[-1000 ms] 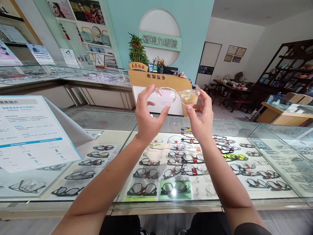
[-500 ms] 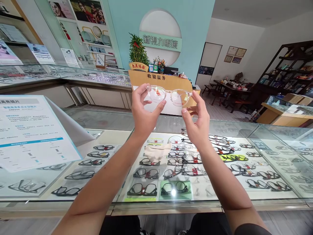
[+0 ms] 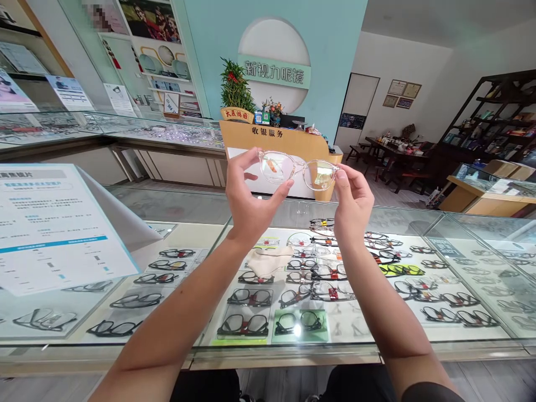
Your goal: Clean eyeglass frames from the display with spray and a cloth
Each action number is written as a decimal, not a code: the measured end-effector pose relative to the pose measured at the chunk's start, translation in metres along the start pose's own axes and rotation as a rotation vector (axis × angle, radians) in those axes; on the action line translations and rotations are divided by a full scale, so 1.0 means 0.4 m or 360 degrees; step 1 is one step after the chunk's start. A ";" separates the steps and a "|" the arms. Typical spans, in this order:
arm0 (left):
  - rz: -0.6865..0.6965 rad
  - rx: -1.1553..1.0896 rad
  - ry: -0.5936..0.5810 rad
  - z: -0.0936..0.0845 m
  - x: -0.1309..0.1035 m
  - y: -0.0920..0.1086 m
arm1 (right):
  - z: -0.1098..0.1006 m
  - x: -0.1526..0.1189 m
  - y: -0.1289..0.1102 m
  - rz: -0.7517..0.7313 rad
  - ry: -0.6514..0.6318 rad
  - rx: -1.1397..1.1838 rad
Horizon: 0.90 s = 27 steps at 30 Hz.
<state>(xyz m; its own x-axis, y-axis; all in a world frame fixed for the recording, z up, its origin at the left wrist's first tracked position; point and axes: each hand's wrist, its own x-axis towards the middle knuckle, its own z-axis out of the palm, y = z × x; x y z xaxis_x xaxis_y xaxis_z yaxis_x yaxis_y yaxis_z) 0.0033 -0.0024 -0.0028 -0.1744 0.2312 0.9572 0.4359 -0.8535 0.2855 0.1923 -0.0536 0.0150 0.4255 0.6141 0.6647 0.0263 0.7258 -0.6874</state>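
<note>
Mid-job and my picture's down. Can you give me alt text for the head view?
Two bare hands, left and right, hold clear glasses by opposite ends above a glass counter. Below are a pale cloth and rows of mostly dark-framed glasses. Beyond stands a wooden desk with a plant.

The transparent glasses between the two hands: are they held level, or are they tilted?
Tilted slightly: in the picture, the transparent glasses sit lower at the right hand than at the left hand.
</note>
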 end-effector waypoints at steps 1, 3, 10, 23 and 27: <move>-0.0005 0.0003 -0.0001 0.000 0.000 0.002 | -0.002 0.002 0.002 0.0032 0.0001 -0.0014; -0.0005 0.0008 0.0007 0.000 -0.001 0.005 | -0.004 0.007 0.005 0.0091 0.0008 0.0015; -0.0109 -0.0029 -0.0080 0.006 -0.006 -0.005 | -0.007 0.010 -0.001 0.0188 -0.0006 0.0201; -0.0175 -0.0079 -0.0104 0.010 -0.007 -0.012 | -0.008 0.005 -0.012 0.0092 0.0005 0.0097; -0.0271 -0.0300 -0.0175 0.015 -0.009 -0.008 | -0.010 0.004 -0.009 0.0009 -0.0003 0.0044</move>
<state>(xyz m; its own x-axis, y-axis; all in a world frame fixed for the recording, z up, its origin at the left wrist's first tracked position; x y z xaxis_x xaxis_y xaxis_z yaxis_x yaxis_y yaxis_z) 0.0080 0.0025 -0.0070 -0.1297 0.4190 0.8987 0.2348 -0.8676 0.4384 0.1964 -0.0562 0.0174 0.4238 0.6187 0.6616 -0.0010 0.7307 -0.6827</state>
